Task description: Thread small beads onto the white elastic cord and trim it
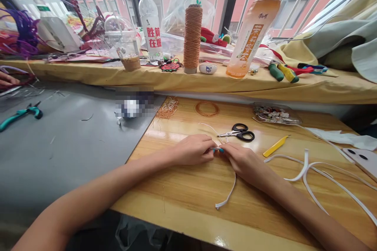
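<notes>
Window-side workroom, head view: wooden worktop [188, 188] in the foreground, grey sheet surface [64, 145] to its left, and a yellow-draped ledge [206, 80] behind under barred windows. Left hand [193, 150] and right hand [243, 160] meet at the middle of the worktop, both closed in a pinch on a small teal-tipped piece [218, 150] held between their fingertips; what the piece is cannot be told. White flat strip [228, 196] trails from the right hand toward the near edge, its end lying free on the wood. Black-handled scissors [240, 133] lie just behind the hands, yellow tool [275, 146] to their right, further white strips [312, 168] spread beyond it. Coil of copper-coloured wire [207, 108] and a loose bundle of cut wire lengths [167, 110] lie farther back, beside a clear tray of small parts [275, 113]. On the ledge: spool of tan cord [193, 37], water bottle [150, 23], tea bottle [253, 31], plastic cup [126, 45]. Teal pliers [20, 113] rest on the grey surface. Progress, as judged: work on the strip appears at an early or middle stage, with one end handled and most of its length still plain; wire coil untouched.
</notes>
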The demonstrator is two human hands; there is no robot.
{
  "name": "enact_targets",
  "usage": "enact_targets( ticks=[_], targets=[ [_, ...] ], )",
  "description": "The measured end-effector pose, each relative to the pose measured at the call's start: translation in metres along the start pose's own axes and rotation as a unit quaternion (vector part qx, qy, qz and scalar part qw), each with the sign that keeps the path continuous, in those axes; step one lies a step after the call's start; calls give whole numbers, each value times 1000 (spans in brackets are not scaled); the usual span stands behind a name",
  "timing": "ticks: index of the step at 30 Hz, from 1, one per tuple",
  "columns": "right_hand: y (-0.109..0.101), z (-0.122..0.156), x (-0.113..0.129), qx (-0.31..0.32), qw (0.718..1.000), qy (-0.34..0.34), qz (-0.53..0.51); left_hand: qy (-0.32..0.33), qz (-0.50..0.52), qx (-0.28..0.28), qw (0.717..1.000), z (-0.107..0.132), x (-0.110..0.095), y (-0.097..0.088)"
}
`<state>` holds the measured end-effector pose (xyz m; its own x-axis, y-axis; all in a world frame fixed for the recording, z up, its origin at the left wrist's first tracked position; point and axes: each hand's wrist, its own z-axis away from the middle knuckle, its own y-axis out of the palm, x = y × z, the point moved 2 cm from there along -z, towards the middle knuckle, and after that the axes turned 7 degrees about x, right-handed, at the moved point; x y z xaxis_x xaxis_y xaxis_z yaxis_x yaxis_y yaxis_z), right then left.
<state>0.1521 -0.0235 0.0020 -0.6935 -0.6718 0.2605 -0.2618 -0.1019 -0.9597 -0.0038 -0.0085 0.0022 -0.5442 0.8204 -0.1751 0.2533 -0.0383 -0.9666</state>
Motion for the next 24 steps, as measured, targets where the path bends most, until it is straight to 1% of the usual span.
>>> enact_targets(
  ticks=[4, 8, 11, 15, 19, 24],
  targets=[
    [0, 2, 2, -2, 1000, 5, 29, 11, -77, -44, 996, 4, -4, -2],
    [0, 3, 6, 6, 999, 8, 49, 46, -153, -46, 986, 8, -9, -4],
    [-2, 4, 7, 15, 999, 10, 42, 58, -176, -46, 982, 10, -12, -5],
    [-5, 3, 8, 18, 999, 14, 30, 48, -172, -39, 983, 10, -13, -4],
    [-6, 4, 7, 7, 998, 25, 56, 17, -142, -36, 989, 8, -11, -3],
    [-7, 4, 8, -5, 998, 15, 57, -3, -97, 0, 995, 6, -10, -6]
  ],
)
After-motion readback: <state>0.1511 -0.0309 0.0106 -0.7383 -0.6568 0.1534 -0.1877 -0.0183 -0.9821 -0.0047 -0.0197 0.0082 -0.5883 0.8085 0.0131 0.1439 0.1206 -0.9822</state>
